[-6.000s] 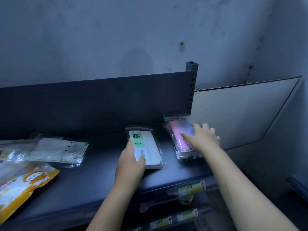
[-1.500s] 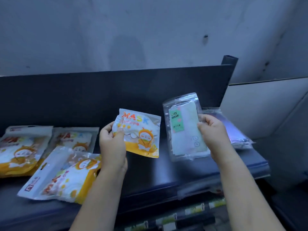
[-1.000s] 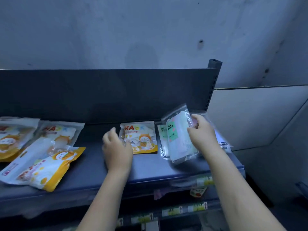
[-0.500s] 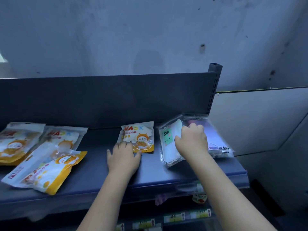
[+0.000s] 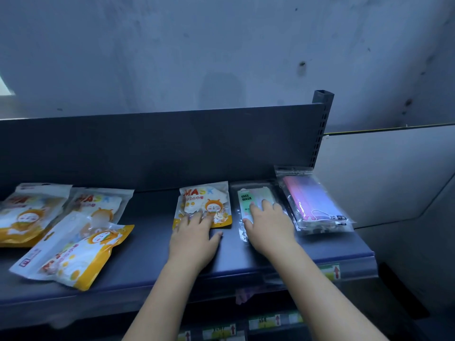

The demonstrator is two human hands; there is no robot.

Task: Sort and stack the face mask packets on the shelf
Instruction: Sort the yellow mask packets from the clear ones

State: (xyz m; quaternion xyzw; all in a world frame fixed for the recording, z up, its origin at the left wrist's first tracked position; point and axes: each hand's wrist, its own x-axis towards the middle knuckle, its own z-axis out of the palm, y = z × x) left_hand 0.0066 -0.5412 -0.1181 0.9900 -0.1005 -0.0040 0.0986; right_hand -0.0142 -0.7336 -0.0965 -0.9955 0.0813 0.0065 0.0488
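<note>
Head view: left hand (image 5: 194, 238) lies flat, fingers spread, palm down on the shelf (image 5: 147, 257), fingertips pressing the near edge of the orange packet (image 5: 205, 204); nothing gripped. Right hand (image 5: 268, 230) lies flat and open on the clear packet (image 5: 248, 200) with the green "FACE MASK" label, covering its lower half. Just right of it, the pink packet (image 5: 312, 200) lies flat at the shelf's right end. Three more orange packets (image 5: 71, 242) sit well apart at the left, overlapping in a loose pile. Dark back panel (image 5: 160, 148) behind, price tags (image 5: 332, 271) on the front lip.
</note>
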